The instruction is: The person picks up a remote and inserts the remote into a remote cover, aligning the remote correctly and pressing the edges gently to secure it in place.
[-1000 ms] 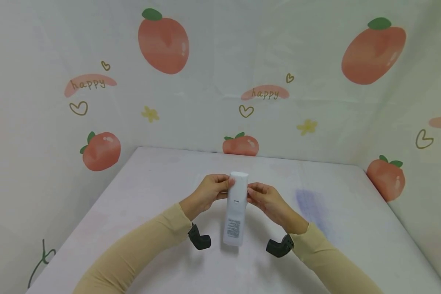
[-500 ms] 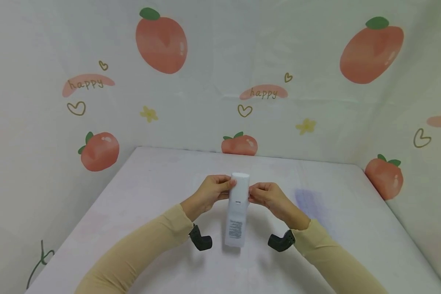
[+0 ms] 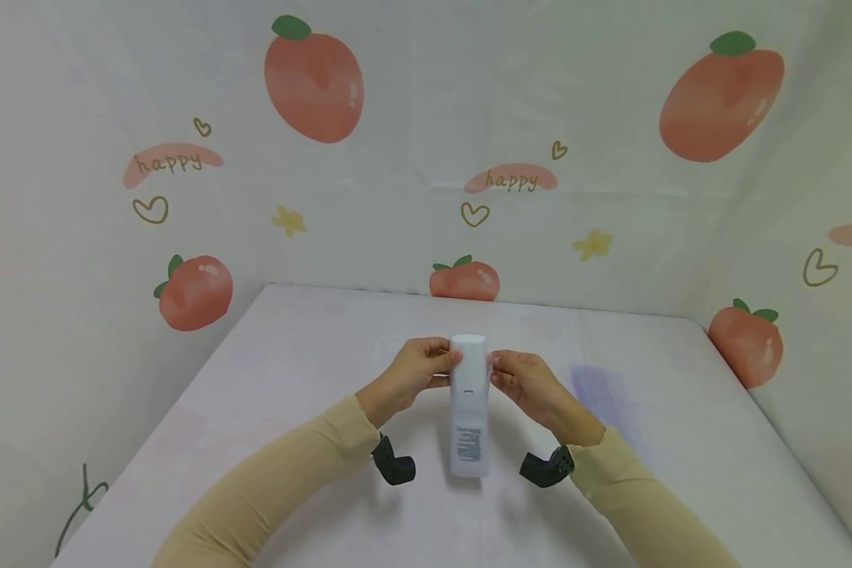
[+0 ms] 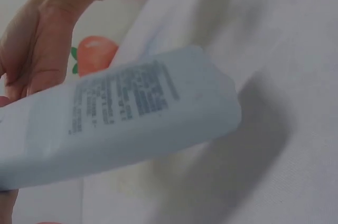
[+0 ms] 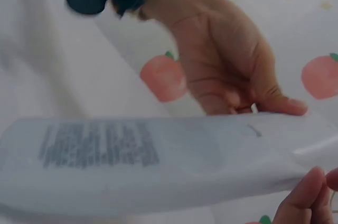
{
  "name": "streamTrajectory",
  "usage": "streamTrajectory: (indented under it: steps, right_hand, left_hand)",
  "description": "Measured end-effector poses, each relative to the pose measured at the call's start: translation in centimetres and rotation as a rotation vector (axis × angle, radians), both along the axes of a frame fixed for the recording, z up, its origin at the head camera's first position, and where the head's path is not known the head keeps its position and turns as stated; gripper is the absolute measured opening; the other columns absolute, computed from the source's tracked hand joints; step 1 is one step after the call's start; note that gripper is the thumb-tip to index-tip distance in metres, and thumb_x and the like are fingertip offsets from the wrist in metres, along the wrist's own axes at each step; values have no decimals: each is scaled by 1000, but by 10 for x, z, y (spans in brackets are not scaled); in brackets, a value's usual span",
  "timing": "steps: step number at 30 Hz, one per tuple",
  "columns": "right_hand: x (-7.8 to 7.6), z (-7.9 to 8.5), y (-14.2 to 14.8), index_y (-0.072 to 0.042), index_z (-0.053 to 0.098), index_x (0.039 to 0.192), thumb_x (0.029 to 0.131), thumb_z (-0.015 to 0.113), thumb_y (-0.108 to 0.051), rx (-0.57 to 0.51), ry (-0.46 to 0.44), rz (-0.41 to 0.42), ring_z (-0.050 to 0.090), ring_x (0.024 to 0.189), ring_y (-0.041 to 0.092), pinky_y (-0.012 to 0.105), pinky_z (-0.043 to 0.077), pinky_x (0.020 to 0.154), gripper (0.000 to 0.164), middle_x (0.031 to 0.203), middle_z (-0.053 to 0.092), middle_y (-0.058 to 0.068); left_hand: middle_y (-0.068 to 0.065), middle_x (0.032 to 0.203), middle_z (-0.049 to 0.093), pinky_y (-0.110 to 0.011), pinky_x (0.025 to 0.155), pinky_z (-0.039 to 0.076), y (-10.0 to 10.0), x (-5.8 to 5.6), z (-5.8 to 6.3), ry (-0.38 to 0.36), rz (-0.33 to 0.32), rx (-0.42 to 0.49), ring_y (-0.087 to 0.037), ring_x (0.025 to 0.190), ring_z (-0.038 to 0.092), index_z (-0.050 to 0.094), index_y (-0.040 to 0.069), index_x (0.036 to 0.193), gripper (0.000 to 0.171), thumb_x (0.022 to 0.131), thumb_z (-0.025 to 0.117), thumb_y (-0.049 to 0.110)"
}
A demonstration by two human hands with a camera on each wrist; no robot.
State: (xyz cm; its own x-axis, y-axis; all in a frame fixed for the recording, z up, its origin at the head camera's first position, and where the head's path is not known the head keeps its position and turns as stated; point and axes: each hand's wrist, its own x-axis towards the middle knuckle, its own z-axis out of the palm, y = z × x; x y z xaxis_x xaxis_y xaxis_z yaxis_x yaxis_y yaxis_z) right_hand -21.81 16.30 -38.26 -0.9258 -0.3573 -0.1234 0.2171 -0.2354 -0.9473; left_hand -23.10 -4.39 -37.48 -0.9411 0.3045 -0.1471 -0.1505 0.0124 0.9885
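A long white container (image 3: pixel 469 410) with rounded edges and a block of small dark print hangs upright above the table. My left hand (image 3: pixel 413 371) grips its upper left side, thumb on the front face. At the upper right side, my right hand (image 3: pixel 528 386) pinches a thin, clear, film-like piece at the edge. The right wrist view shows shiny creases on the container (image 5: pixel 200 145) near the pinching right fingertips (image 5: pixel 303 195). In the left wrist view the printed end of the container (image 4: pixel 127 113) fills the middle, and most of my left hand is out of frame.
A white-covered table (image 3: pixel 312 331) lies beneath, with a faint purple smudge (image 3: pixel 603 398) on the right. Behind it hangs a white curtain (image 3: pixel 412 118) printed with fruit and hearts. Black wrist cameras (image 3: pixel 548 467) stick out from both wrists.
The container and left hand have shifted slightly right and the container stands straighter. My right hand has drawn a little away from its side, with clear film showing between.
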Motion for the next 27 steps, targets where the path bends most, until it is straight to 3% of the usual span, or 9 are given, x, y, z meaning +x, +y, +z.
streamTrajectory:
  steps: [9, 14, 19, 27]
  right_hand:
    - [1, -7, -6, -12, 52, 99, 100, 52, -8, 39, 61, 21, 56, 82, 8, 17, 51, 78, 4, 90, 57, -4]
    - [1, -10, -4, -17, 55, 97, 99, 53, -8, 77, 119, 1, 57, 84, 8, 20, 51, 77, 10, 90, 58, -7]
    - [3, -13, -7, -21, 58, 92, 100, 51, -9, 28, 105, -29, 58, 85, 8, 20, 52, 77, 16, 90, 60, -8]
    - [2, -10, -20, -4, 48, 98, 103, 41, -7, 61, 72, -142, 54, 76, 8, 19, 50, 72, 10, 85, 53, -3]
  left_hand:
    - [-13, 105, 68, -41, 88, 56, 0, 1, 1, 20, 11, -49, -16, 90, 65, 63, -7, 111, 24, 94, 63, 9]
    - [-14, 106, 68, -40, 88, 56, -1, 1, 4, 20, 0, -38, -17, 90, 66, 63, -7, 112, 25, 94, 63, 9]
    - [-16, 111, 67, -40, 88, 55, -3, 0, 5, 13, -27, -45, -19, 92, 66, 62, -6, 116, 27, 95, 62, 10]
    - [-18, 113, 66, -40, 87, 56, -6, -5, 7, 131, -136, -177, -24, 97, 67, 59, -6, 121, 32, 99, 56, 16]
